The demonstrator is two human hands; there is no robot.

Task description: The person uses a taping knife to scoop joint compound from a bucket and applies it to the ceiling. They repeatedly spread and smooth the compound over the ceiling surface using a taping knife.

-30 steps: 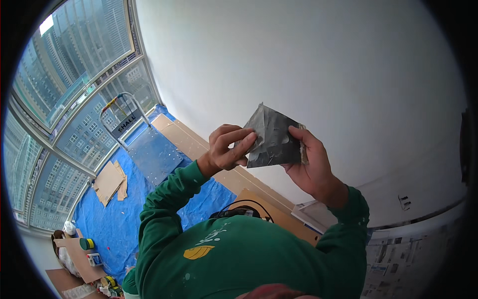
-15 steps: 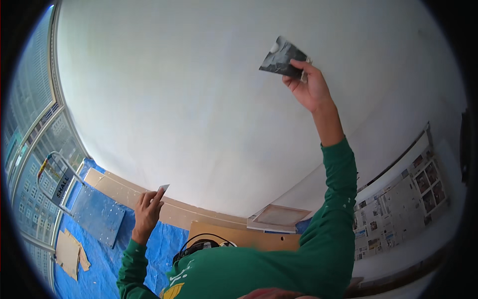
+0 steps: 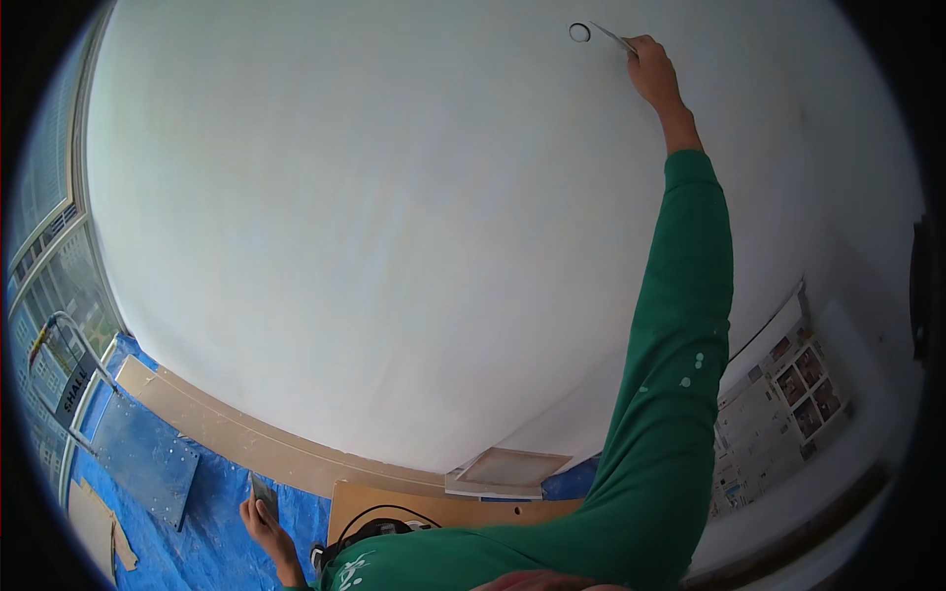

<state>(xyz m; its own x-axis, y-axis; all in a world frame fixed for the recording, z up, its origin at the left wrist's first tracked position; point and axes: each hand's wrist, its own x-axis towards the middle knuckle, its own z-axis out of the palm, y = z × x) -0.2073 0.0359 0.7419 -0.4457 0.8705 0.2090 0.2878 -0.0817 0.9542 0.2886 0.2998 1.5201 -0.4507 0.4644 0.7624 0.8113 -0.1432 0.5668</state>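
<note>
High on the white wall [image 3: 374, 227], my right hand [image 3: 654, 74] grips a putty knife [image 3: 612, 35]. Its blade is seen nearly edge-on, pointing up and left. Just left of the blade tip is a small round hole [image 3: 579, 32] with a dark rim. I cannot tell whether the blade touches the wall. Down at the lower left, my left hand [image 3: 266, 532] is closed around a second scraper [image 3: 264, 496] with a grey, flat blade. The handles of both tools are mostly hidden by my fingers.
Blue sheeting [image 3: 236, 492] covers the floor at left, with a metal platform [image 3: 143, 458] with a rail and torn cardboard [image 3: 91, 527] on it. Brown boards [image 3: 246, 424] run along the wall's foot. Newspaper [image 3: 778, 414] covers something at right; windows [image 3: 49, 266] line the left.
My right hand has moved up and stretched out, its blade turned from face-on to edge-on, uncovering the round hole. My left hand has dropped lower, and the view has shifted.
</note>
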